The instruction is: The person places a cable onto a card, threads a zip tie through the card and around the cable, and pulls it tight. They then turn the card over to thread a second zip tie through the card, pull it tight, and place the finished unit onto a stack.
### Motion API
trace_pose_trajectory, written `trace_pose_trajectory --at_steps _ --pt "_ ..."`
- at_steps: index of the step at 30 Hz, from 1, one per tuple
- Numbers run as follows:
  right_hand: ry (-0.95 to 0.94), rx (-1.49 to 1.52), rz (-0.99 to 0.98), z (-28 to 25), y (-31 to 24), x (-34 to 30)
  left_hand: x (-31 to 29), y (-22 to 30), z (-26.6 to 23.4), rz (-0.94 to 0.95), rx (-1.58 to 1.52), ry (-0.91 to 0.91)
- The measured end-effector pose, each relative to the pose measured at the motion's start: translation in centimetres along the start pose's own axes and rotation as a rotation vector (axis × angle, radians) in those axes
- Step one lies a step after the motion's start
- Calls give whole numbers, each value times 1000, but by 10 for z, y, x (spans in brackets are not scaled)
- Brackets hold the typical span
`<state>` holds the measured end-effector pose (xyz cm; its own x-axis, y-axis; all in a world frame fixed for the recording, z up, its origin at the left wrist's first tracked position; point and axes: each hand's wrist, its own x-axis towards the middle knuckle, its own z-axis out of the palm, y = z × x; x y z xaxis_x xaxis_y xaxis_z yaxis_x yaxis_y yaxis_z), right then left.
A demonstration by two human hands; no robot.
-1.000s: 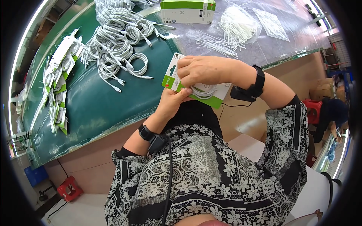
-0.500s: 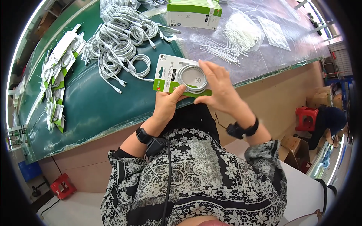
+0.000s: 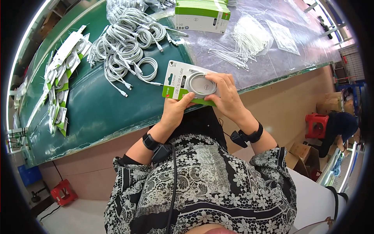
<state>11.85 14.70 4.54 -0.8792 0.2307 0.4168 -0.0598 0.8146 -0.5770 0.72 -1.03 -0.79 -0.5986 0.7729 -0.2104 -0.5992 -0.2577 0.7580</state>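
Note:
In front of me, over the table's near edge, I hold a white and green cardboard backing card (image 3: 177, 78) with a coiled white USB cable (image 3: 191, 87) lying flat on its face. My left hand (image 3: 177, 108) grips the card's lower edge, thumb on top near the coil and fingers hidden underneath. On the right side, my right hand (image 3: 228, 95) has its fingers and thumb closed around the coil and the card's right end. To the left of the card lies a heap of coiled white cables (image 3: 126, 50), one loose coil (image 3: 147, 69) nearest to it.
Carded cables (image 3: 58, 85) overlap in a row on the green tabletop (image 3: 93, 117) at the left. Far back stands a stack of cards (image 3: 202, 17). White cable ties (image 3: 249, 39) and a clear plastic bag (image 3: 282, 37) lie to the right. Another person (image 3: 341, 126) works at far right.
My right hand has moved in and closed on the coil and the card's right end, where it was looser before. The card has shifted slightly right and down.

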Motion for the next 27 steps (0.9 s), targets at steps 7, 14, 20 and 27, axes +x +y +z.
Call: trace_pose_trajectory --at_steps 7,14,20,27 --pt "34 153 145 -11 8 9 1 -6 4 37 97 22" --pt "86 -113 148 8 4 21 -3 -12 3 175 212 38" --pt "30 -167 94 10 1 23 -5 -17 -3 201 271 20" --pt "-13 -240 -2 17 10 27 -4 -13 5 203 180 16"
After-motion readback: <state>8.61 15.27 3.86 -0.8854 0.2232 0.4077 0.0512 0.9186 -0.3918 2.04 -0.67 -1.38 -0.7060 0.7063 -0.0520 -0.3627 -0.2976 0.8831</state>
